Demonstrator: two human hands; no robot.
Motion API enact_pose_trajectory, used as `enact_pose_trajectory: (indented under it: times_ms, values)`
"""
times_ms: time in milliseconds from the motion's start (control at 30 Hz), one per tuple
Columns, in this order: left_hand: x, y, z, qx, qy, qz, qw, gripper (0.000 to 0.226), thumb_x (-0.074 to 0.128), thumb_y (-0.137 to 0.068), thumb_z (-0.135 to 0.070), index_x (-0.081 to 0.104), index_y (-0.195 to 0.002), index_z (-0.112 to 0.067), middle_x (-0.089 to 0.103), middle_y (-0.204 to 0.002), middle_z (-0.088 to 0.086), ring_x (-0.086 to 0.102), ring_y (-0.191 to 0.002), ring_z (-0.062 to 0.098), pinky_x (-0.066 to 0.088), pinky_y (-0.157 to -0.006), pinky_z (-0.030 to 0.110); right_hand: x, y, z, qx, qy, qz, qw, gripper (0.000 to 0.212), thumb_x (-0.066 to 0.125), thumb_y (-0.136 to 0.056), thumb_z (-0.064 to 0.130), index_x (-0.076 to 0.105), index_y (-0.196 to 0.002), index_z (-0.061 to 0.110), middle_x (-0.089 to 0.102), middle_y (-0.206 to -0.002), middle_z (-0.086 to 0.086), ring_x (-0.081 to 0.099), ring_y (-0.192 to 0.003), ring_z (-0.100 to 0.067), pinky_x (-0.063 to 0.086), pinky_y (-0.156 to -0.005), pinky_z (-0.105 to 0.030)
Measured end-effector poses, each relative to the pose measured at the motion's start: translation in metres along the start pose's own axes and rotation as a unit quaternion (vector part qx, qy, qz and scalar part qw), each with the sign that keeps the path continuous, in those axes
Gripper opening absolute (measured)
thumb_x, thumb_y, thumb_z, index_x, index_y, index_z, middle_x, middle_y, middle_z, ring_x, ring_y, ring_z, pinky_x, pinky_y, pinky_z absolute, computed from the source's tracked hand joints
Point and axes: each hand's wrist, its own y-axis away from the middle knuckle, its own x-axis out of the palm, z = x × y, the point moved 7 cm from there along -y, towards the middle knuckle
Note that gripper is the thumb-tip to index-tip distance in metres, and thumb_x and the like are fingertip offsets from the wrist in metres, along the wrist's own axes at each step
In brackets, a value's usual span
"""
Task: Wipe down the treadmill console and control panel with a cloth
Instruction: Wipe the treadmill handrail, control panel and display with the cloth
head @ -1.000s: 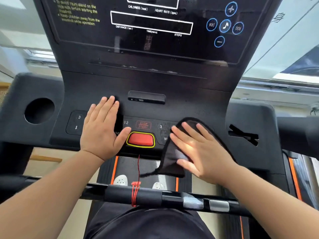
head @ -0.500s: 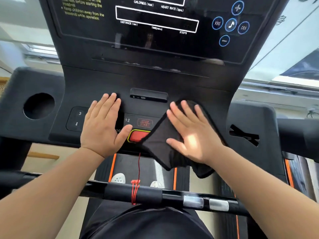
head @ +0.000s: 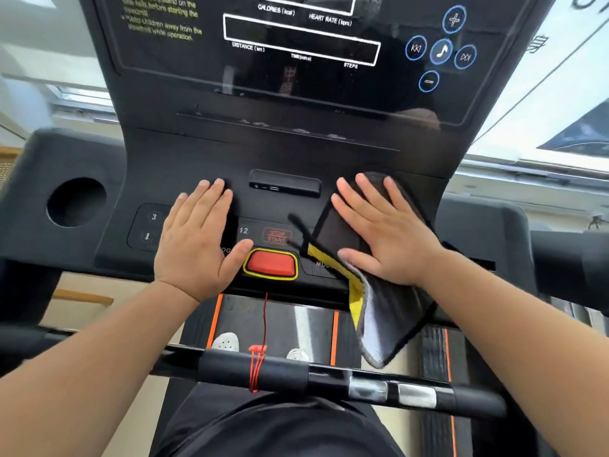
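The black treadmill console fills the view, its glossy display above and the control panel below. My right hand lies flat, fingers straight, and presses a dark grey cloth with a yellow edge onto the right part of the panel. The cloth's lower end hangs off the panel's front edge. My left hand rests flat on the left part of the panel, thumb beside the red safety button.
A round cup holder sits in the left wing. A small port bar lies between my hands. Blue music buttons are at the display's upper right. The front handlebar with a red cord crosses below, over the belt.
My right hand has slid the cloth up and to the right across the panel, uncovering the red button. The cloth's yellow edge now shows. My left hand has stayed in place.
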Motion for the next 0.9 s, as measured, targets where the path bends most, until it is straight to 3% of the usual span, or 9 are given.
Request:
enact_pose_trajectory:
  times_ms: [133,267,467,600,800,900]
  values:
    - [0.000,-0.001,0.000,0.003,-0.001,0.000,1.000,0.088,0.015,-0.097,-0.066,0.044,-0.147,0.000,0.040,-0.157,0.017,0.031,-0.149,0.034,0.017,-0.124,0.048,0.007,0.025,0.054,-0.080,-0.031,-0.016,0.996,0.074,0.045,-0.092,0.052,0.040,-0.155,0.013,0.021,-0.171,-0.004,0.018,-0.157,-0.032,0.014,-0.125,-0.059]
    - [0.000,-0.001,0.001,0.003,0.000,-0.007,1.000,0.088,0.016,-0.097,-0.066,0.045,-0.146,0.000,0.042,-0.156,0.018,0.033,-0.148,0.035,0.019,-0.123,0.050,0.015,0.058,0.078,-0.191,-0.029,-0.018,0.981,0.070,0.042,-0.105,0.057,0.028,-0.162,0.018,0.019,-0.171,0.000,0.012,-0.159,-0.027,0.006,-0.128,-0.051]
    - [0.000,0.000,0.001,0.006,-0.001,-0.010,1.000,0.087,0.016,-0.097,-0.066,0.045,-0.146,0.000,0.041,-0.156,0.018,0.033,-0.148,0.035,0.019,-0.123,0.050,0.005,0.016,0.020,-0.111,-0.003,0.040,0.993,0.081,0.025,-0.101,0.071,0.016,-0.164,0.021,0.010,-0.172,0.001,0.006,-0.159,-0.023,0.003,-0.127,-0.049]
    - [0.000,0.000,0.002,0.005,0.000,-0.007,1.000,0.087,0.016,-0.097,-0.065,0.044,-0.147,0.000,0.040,-0.157,0.018,0.032,-0.149,0.035,0.018,-0.123,0.049,0.002,0.009,0.026,-0.057,-0.017,0.018,0.998,0.082,0.026,-0.100,0.070,0.016,-0.165,0.021,0.006,-0.172,0.003,0.000,-0.159,-0.024,-0.001,-0.128,-0.051]
    - [-0.001,0.000,0.001,0.007,0.004,-0.019,1.000,0.088,0.016,-0.098,-0.066,0.046,-0.145,0.001,0.042,-0.155,0.019,0.034,-0.147,0.036,0.020,-0.122,0.051,0.014,0.060,0.087,-0.176,-0.032,-0.018,0.984,0.075,0.041,-0.103,0.062,0.027,-0.161,0.017,0.021,-0.170,-0.002,0.016,-0.158,-0.030,0.009,-0.127,-0.053]
    - [-0.002,0.000,0.001,0.007,0.005,-0.020,1.000,0.088,0.015,-0.098,-0.066,0.046,-0.145,0.001,0.042,-0.156,0.019,0.034,-0.147,0.036,0.021,-0.122,0.052,0.015,0.060,0.064,-0.144,-0.031,0.014,0.989,0.078,0.038,-0.101,0.066,0.025,-0.162,0.021,0.017,-0.170,0.003,0.016,-0.158,-0.026,0.008,-0.127,-0.051]
